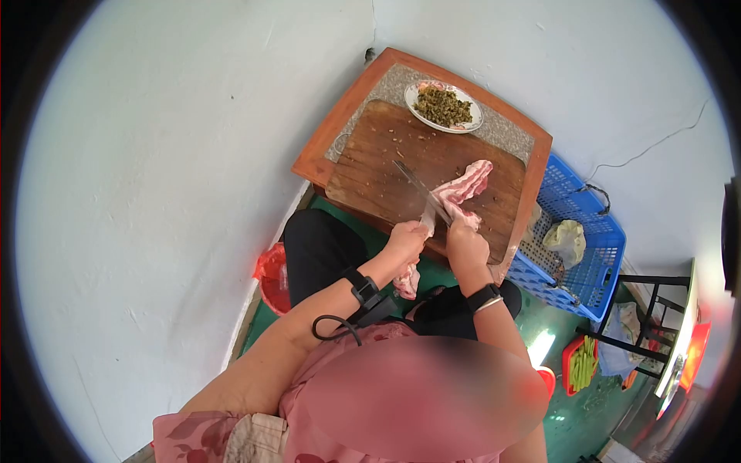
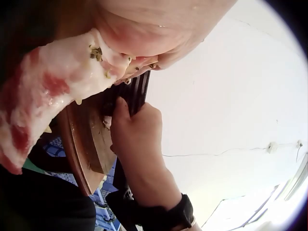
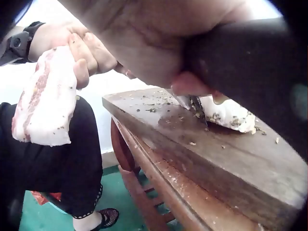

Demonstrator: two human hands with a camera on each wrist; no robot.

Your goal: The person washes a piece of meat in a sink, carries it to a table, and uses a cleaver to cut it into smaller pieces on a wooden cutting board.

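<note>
A long strip of pork belly [image 1: 471, 181] lies partly on the wooden cutting board [image 1: 367, 174]. My left hand [image 1: 405, 243] grips the strip near the board's front edge, and its loose end [image 3: 45, 106] hangs below the fist. In my right hand [image 1: 468, 248] is a knife; the dark handle [image 3: 231, 53] fills much of the right wrist view. The knife's blade [image 1: 417, 184] crosses the meat on the board, its tip pointing to the far left. Dark green bits cling to the meat [image 2: 57, 82] in the left wrist view.
A patterned plate [image 1: 477, 123] of chopped greens stands behind the board on the small table [image 1: 324, 147]. Crumbs dot the board. To the right is a blue plastic basket [image 1: 614, 239] with a bag inside; a red bin [image 1: 270, 289] stands left. White walls meet behind the table.
</note>
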